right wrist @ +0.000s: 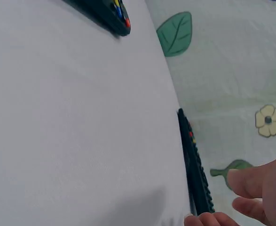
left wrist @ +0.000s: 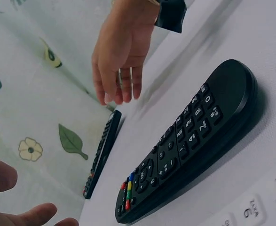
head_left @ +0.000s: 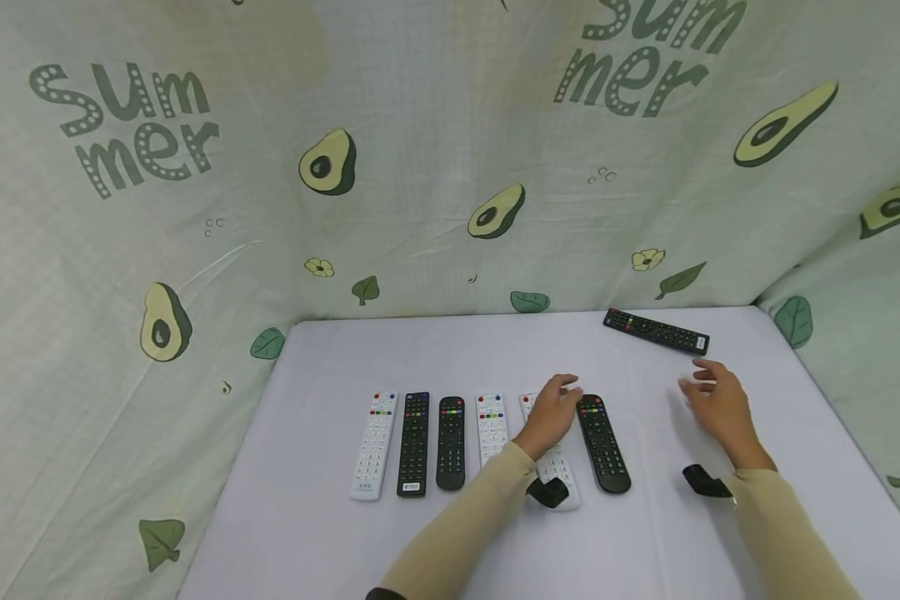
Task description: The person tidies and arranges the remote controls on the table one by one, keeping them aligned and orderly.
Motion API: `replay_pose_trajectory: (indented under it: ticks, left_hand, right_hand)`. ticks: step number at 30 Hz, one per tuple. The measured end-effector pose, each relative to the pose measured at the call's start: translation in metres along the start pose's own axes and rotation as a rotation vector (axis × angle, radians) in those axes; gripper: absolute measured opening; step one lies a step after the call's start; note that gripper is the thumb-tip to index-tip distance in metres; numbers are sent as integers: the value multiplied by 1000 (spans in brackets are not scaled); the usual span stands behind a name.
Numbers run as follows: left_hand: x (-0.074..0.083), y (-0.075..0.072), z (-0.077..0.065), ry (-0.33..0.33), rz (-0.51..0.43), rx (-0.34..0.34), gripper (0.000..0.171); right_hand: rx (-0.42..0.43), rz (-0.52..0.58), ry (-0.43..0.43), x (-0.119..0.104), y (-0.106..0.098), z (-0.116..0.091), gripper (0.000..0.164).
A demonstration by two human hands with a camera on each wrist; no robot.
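Observation:
My left hand (head_left: 551,415) hangs over a white remote control (head_left: 557,468), its fingertips near the top end of a black remote control (head_left: 603,443). The left wrist view gives that black remote (left wrist: 175,150) close up, lying keys up, with parted fingers of the left hand (left wrist: 20,209) beside its far end. At the right, my right hand (head_left: 722,412) hovers over the cloth with loosely bent fingers and nothing in them. Just beyond its fingertips another black remote control (head_left: 656,331) lies slanted by the table's back edge.
Left of the hands a row holds a white remote (head_left: 373,446), a long black remote (head_left: 413,444), a shorter black remote (head_left: 451,442) and a white remote (head_left: 491,425) partly hidden by the left forearm. A printed curtain (head_left: 420,167) hangs behind the white table (head_left: 307,533).

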State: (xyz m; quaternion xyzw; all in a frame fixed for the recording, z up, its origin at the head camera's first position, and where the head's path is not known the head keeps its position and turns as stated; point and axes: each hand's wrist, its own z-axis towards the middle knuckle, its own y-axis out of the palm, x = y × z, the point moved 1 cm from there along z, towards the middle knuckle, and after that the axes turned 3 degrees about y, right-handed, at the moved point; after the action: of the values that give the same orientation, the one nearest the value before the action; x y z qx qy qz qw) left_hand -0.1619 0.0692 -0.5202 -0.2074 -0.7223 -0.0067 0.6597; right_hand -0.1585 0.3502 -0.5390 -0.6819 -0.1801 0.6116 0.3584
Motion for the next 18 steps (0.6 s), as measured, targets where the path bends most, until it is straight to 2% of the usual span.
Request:
replay_pose_trajectory:
  ticks: [10, 18]
  left_hand:
    - [-2, -7, 15, 3, -32, 31, 46]
    - [1, -11, 27, -1, -52, 53, 47]
  right_hand:
    - [77, 38, 108, 26, -8, 54, 56]
    - [68, 5, 97, 36, -12, 81, 50]
